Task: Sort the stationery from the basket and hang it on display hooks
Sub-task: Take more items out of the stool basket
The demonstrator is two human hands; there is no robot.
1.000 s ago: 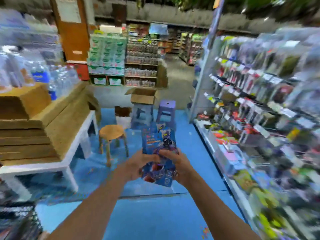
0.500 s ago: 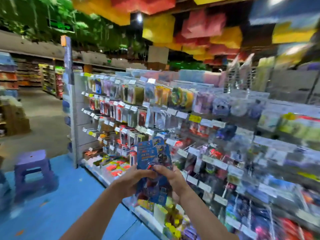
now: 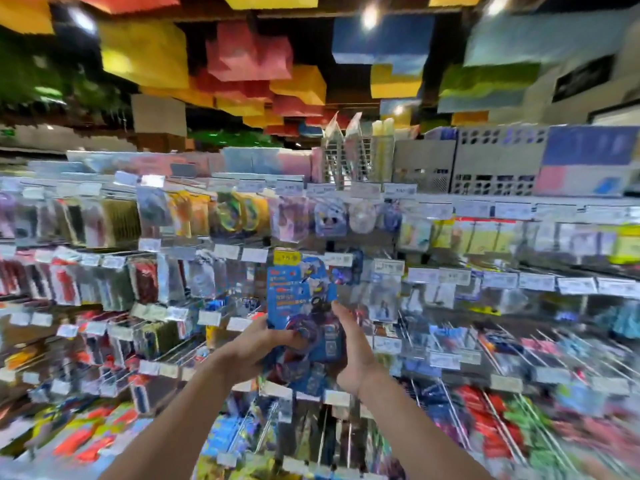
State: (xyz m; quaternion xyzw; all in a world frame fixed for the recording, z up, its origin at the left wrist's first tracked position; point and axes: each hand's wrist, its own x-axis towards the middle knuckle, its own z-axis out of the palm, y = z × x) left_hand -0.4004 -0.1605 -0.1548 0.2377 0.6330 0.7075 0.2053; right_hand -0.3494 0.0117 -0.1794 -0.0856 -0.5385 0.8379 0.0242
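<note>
Holding a stack of blue packets (image 3: 302,299) upright, close in front of the display rack (image 3: 498,407) and level with its middle rows of hooks. Gripped from both sides: left hand (image 3: 258,351) wrapped round the lower left edge, fingers curled behind, thumb laid across the printed front; right hand (image 3: 353,355) clasped along the lower right edge, fingers running up that edge, one tip reaching about halfway up the front packet. Neither hand spread wide, both closed narrow on the stack. More packets of the same blue fanned out below the hands, within the grip as far as can be told. Top of the stack just under a yellow price tag (image 3: 286,258) on the rack; touching it or not, cannot tell. Across the rack to either side, rows of hanging goods behind white price tags (image 3: 450,276), much blurred. Along the top of the rack, grey crates (image 3: 498,161); higher above it, coloured ceiling panels (image 3: 145,53).
</note>
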